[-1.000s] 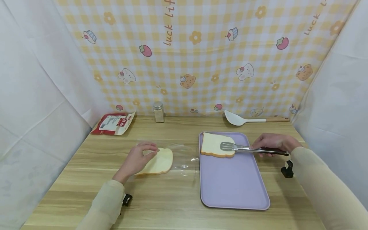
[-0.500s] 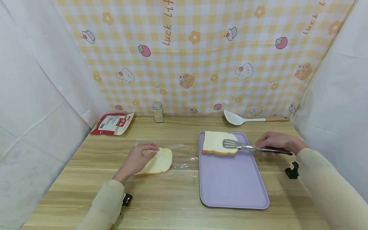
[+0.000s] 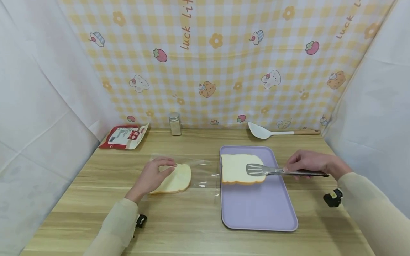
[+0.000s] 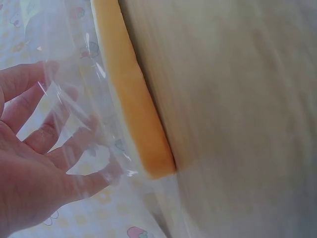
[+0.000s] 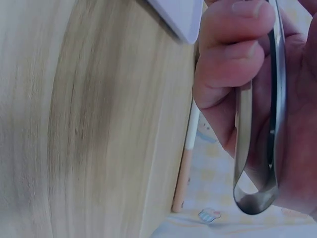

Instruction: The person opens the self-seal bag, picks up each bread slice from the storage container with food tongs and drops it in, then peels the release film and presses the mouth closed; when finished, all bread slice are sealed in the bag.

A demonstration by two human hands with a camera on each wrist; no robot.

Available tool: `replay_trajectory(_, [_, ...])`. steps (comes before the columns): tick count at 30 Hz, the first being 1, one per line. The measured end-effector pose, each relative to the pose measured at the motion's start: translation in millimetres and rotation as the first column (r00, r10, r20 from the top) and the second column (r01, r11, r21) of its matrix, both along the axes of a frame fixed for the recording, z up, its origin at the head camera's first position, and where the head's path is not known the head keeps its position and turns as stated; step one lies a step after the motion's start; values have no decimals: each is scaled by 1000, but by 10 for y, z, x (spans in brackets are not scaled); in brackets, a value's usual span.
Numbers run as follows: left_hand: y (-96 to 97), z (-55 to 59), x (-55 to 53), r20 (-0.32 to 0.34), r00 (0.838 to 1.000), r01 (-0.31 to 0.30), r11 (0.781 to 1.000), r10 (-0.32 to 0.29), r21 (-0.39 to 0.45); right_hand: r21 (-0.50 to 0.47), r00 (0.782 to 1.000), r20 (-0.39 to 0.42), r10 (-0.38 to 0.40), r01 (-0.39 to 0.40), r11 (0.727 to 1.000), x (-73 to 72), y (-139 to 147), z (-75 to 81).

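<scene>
In the head view my right hand (image 3: 309, 164) grips a pair of metal tongs (image 3: 275, 171); the right wrist view shows their looped end (image 5: 255, 196) by the palm. Their slotted head lies over a bread slice (image 3: 235, 167), which is at the far left part of the purple tray (image 3: 256, 209). My left hand (image 3: 153, 177) is over another bread slice (image 3: 179, 179), left of the tray, within a clear plastic bag (image 3: 205, 176). From the left wrist, its fingers are spread, with clear film across the fingertips, close to the slice's brown crust (image 4: 141, 124).
A red and white packet (image 3: 125, 137) lies at the back left. Right of it stands a small shaker jar (image 3: 175, 124). A white spatula with a wooden handle (image 3: 261, 131) lies behind the tray, along the patterned cloth (image 3: 208, 64).
The tongs and the slice first shifted slightly right and away, then came back nearer and left over the tray. My left hand has stayed almost still.
</scene>
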State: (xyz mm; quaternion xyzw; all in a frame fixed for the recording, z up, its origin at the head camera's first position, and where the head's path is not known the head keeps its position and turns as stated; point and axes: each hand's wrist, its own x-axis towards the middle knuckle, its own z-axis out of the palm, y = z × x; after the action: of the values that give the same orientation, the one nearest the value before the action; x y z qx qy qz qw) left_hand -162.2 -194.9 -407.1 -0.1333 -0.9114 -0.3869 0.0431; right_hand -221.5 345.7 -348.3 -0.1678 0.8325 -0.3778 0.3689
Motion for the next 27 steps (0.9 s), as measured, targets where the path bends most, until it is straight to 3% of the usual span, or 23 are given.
replay_trajectory(6, [-19, 4, -1, -9, 1000, -6, 1000, 6, 2, -11, 999, 33, 43, -43, 999, 70, -148, 18])
replay_trajectory(15, [-30, 9, 9, -11, 1000, 0, 1000, 0, 1, -22, 990, 84, 110, -108, 994, 67, -305, -17])
replay_trajectory(27, [-29, -6, 30, 14, 1000, -1, 1000, 1, 0, -12, 990, 119, 72, -71, 997, -30, -452, -125])
